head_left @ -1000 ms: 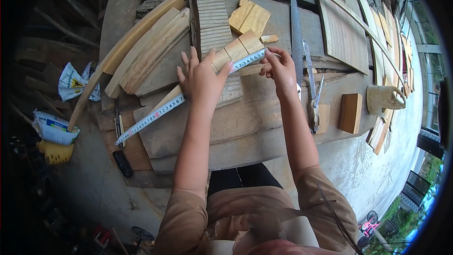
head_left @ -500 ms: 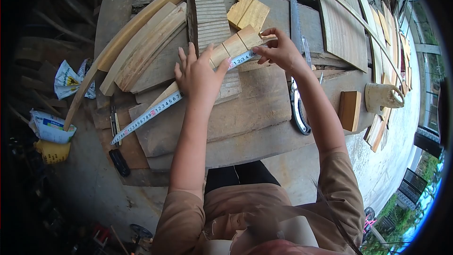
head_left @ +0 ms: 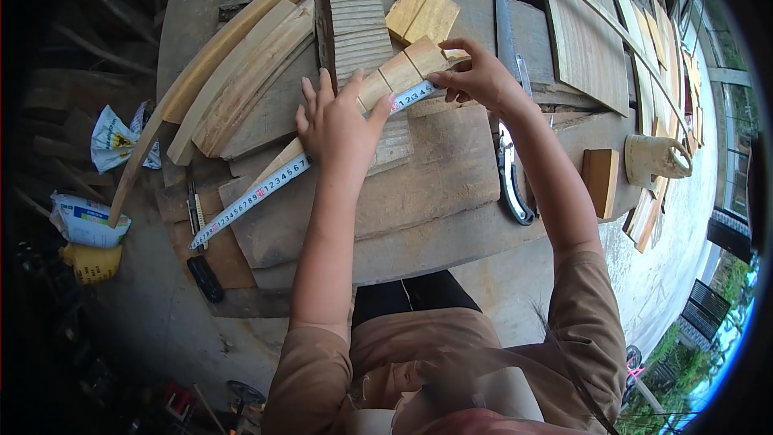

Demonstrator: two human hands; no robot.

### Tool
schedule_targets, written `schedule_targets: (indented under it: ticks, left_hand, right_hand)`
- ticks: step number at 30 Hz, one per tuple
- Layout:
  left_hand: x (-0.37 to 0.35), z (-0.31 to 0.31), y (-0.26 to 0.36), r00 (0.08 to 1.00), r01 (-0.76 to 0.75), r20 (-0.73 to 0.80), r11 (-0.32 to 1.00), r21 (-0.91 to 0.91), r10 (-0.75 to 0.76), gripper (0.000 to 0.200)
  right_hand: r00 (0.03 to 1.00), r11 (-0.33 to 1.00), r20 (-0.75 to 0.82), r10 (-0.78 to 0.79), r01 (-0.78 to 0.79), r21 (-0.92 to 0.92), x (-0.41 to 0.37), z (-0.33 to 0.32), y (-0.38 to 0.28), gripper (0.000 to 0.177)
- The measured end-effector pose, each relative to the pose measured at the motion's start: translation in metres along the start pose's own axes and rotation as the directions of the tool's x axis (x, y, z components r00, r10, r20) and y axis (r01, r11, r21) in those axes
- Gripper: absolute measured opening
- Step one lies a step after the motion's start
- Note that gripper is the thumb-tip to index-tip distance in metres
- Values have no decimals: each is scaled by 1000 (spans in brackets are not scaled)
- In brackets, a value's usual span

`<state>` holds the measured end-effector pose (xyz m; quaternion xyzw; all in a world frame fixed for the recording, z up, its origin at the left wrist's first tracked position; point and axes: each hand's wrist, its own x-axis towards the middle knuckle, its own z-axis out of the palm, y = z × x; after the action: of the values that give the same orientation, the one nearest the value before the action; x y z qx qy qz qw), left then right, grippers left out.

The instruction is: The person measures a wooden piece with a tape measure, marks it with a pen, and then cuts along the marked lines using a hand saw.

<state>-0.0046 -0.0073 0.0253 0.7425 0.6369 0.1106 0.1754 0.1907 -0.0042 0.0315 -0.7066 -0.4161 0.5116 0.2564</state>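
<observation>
A white tape measure blade (head_left: 278, 180) runs diagonally along the lower edge of a pale wood piece (head_left: 400, 74) with dark cross lines. My left hand (head_left: 338, 117) lies over both, thumb on the blade and index finger at the wood's upper side, gripping them together; its other fingers are spread. At the wood's upper right end, my right hand (head_left: 475, 76) is closed, thumb and fingers pinching the blade. The part of the blade beneath each hand is hidden. A ridged board (head_left: 358, 20) and a yellowish wood block (head_left: 424, 12) lie just beyond.
Curved wood pieces (head_left: 258, 72) lie at the left. A folding saw (head_left: 511, 173) rests right of centre, near a wooden block (head_left: 600, 184) and a cream plastic container (head_left: 656, 161). A black object (head_left: 205, 279) and a slim cutter (head_left: 196, 213) sit at the near left edge.
My right hand has shifted very slightly at the wood's end, its fingers drawn closer together. My left hand, the tape measure and the wood stay nearly the same; the whole view has shifted a little.
</observation>
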Motion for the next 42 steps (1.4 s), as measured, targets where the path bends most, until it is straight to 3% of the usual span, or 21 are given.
schedule_targets:
  ticks: [28,34,42]
  left_hand:
    - [1,4,1,999,47,6,998,50,-48,56]
    - [4,-5,1,996,58,75,997,-55,-53,54]
    - [5,0,-6,997,18,73,999,-40,-15,54]
  right_hand:
    - [997,1000,73,-6,7,-18,12,-7,-2,67]
    - [998,1000,59,-19,19,-4,12,-7,-2,67]
    - [996,1000,85,-6,7,-19,13,-8,-2,68]
